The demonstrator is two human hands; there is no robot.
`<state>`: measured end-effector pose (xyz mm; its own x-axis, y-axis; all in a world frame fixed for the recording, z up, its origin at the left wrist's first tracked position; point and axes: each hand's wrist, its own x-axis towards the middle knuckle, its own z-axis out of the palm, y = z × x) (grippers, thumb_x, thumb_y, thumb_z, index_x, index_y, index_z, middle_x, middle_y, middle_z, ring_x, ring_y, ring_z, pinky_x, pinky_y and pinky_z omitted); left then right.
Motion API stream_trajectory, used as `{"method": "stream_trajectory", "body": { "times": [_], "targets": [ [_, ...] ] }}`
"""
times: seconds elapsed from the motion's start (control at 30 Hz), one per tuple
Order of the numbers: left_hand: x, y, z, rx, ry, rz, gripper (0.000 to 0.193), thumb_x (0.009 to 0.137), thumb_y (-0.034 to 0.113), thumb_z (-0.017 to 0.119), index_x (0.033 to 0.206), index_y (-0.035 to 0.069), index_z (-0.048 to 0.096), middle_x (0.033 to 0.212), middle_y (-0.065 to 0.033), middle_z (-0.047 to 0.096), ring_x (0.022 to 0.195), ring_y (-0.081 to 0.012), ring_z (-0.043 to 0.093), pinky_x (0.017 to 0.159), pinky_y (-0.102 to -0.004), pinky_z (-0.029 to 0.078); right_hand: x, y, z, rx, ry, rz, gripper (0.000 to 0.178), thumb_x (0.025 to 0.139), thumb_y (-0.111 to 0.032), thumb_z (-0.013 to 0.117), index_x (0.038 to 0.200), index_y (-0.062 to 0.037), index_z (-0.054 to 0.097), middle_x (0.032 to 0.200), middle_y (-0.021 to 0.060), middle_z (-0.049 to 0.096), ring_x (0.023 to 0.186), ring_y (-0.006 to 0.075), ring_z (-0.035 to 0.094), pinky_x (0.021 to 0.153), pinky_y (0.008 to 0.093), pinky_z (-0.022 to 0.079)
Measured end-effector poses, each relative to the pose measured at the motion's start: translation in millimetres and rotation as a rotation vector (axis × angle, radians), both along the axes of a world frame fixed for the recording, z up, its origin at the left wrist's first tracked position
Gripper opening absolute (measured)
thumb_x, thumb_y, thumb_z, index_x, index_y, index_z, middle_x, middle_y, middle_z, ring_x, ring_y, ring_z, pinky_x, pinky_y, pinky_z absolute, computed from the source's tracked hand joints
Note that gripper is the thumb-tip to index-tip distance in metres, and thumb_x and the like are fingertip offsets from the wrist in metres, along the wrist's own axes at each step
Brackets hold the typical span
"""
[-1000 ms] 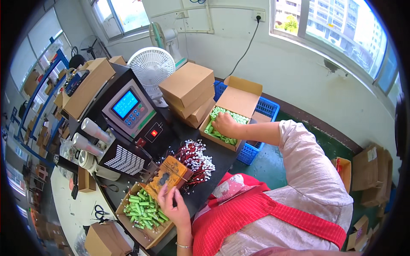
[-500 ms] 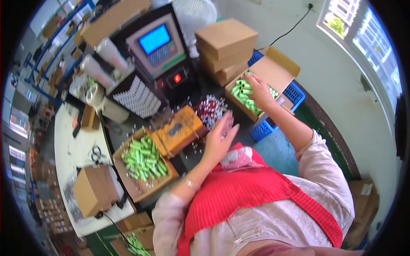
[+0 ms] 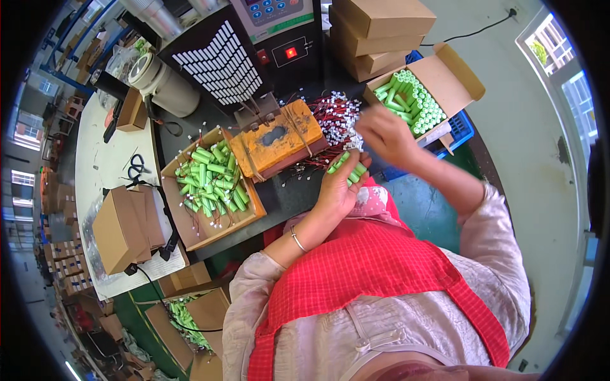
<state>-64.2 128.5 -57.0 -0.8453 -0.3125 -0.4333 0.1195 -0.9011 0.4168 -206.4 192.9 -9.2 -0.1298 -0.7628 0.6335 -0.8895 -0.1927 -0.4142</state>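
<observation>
My left hand [image 3: 335, 193] is closed around several green battery cells [image 3: 347, 166], held in front of the orange block. Just above and to its right, my right hand [image 3: 389, 136] has its fingers curled and smeared by motion, so whether it holds anything cannot be made out. A pile of red and black wires with white connectors [image 3: 340, 117] lies beyond both hands. At the right, an open cardboard box [image 3: 459, 73] holds green cells, many standing on end. To the left, a shallow cardboard box [image 3: 227, 235] contains green cells with wires attached.
A worn orange block [image 3: 279, 140] bound with bands sits before a black machine [image 3: 289, 79] with a lit red switch. Closed cardboard boxes [image 3: 384, 19] are stacked behind. Scissors [image 3: 136, 166] and a folded carton [image 3: 127, 222] lie on the white table at left.
My right hand has come out of the right box toward my left hand. My left hand now holds green cells. The view has shifted, with the machine higher up.
</observation>
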Motion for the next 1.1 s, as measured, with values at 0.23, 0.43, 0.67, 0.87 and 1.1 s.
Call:
{"method": "stream_trajectory", "body": {
  "times": [0.23,0.43,0.67,0.87,1.1],
  "targets": [
    [20,9,2,-0.197,-0.068,-0.262,0.018,0.077,0.021,0.068,0.089,0.009,0.060,0.080,-0.0010,0.061,0.069,-0.0101,0.059,0.053,-0.0196,0.045,-56,-82,-22,0.211,0.464,0.110,0.020,0.070,-0.006,0.054,0.089,-0.0052,0.061,0.090,0.0081,0.057,0.085,0.0244,0.055,0.076,0.0340,0.043],
    [42,-13,19,-0.328,-0.104,-0.352,0.022,0.078,0.016,0.066,0.094,0.003,0.059,0.082,-0.0067,0.063,0.072,-0.0125,0.061,0.058,-0.0237,0.050,-72,-76,-2,0.421,0.703,0.061,0.018,0.074,-0.024,0.053,0.065,-0.0103,0.061,0.072,0.0054,0.060,0.071,0.0225,0.058,0.069,0.0344,0.043],
    [54,-47,55,-0.524,-0.039,-0.015,0.025,0.079,0.006,0.060,0.103,0.003,0.054,0.103,-0.0111,0.060,0.082,-0.0169,0.060,0.065,-0.0250,0.050,-39,-10,43,0.413,-0.484,-0.181,0.022,0.082,-0.021,0.057,0.085,-0.0003,0.062,0.069,0.0060,0.061,0.066,0.0110,0.056,0.062,0.0251,0.045],
    [58,-62,66,-0.492,0.024,0.239,0.026,0.080,0.008,0.061,0.104,0.005,0.054,0.105,-0.0083,0.059,0.082,-0.0132,0.059,0.065,-0.0227,0.049,29,19,18,0.476,-0.782,0.035,0.018,0.085,-0.016,0.056,0.084,0.0003,0.062,0.075,0.0037,0.061,0.073,0.0086,0.055,0.066,0.0242,0.046],
    [63,-64,58,-0.547,0.008,0.182,0.029,0.076,0.006,0.066,0.102,0.000,0.053,0.087,-0.0088,0.062,0.075,-0.0154,0.061,0.061,-0.0251,0.052,67,-2,12,0.526,-0.939,0.178,0.024,0.088,-0.018,0.053,0.099,0.0021,0.059,0.084,0.0067,0.063,0.081,0.0105,0.059,0.074,0.0245,0.047]
  ]
}}
